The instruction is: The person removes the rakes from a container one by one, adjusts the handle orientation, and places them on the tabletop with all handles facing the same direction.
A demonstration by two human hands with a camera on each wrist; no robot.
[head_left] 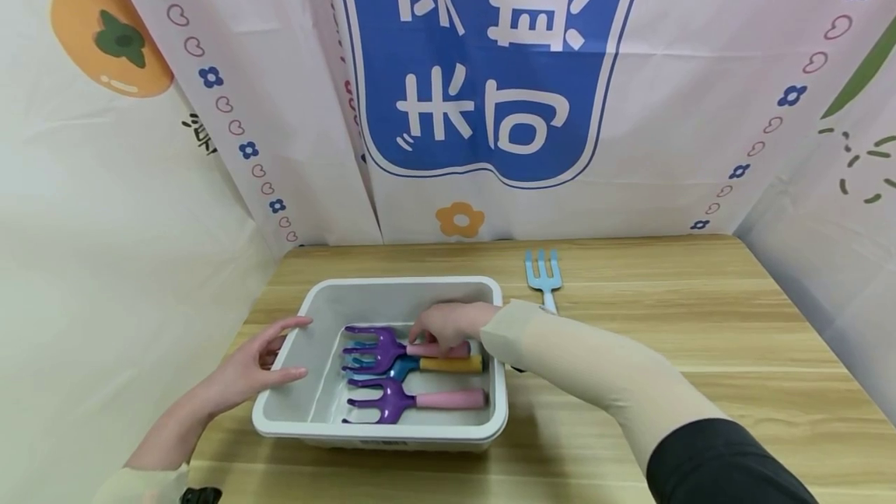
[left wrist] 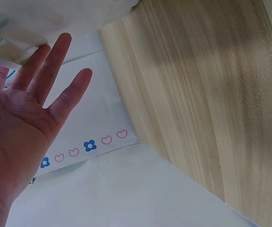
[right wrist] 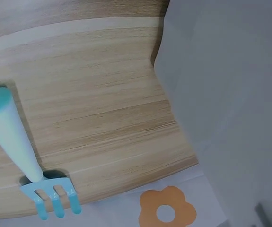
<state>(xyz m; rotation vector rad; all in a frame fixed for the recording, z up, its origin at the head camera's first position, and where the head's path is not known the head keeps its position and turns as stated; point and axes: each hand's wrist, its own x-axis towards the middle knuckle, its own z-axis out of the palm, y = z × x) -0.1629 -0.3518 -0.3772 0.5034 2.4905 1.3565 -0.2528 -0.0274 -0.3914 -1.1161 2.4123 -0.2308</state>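
Note:
A light grey plastic tub [head_left: 327,414] holds several small garden hand forks. My right hand [head_left: 451,323] reaches down inside it, fingers bent at the pink handle of the upper purple hand fork [head_left: 386,349], which it seems to pinch. Under that fork lies a blue hand fork with a yellow handle [head_left: 451,364]. A second purple hand fork with a pink handle [head_left: 448,399] rests nearest the tub's front wall. At the left rim, my left hand [head_left: 245,368] touches the tub with fingers and thumb spread. The left wrist view shows its open palm [left wrist: 13,113].
A light blue hand fork [head_left: 543,280] lies on the wooden table [head_left: 700,379] right of the tub, tines toward the back. In the right wrist view, its pale handle [right wrist: 15,137] shows fully. Printed cloth [head_left: 420,208] hangs behind the table and along both sides.

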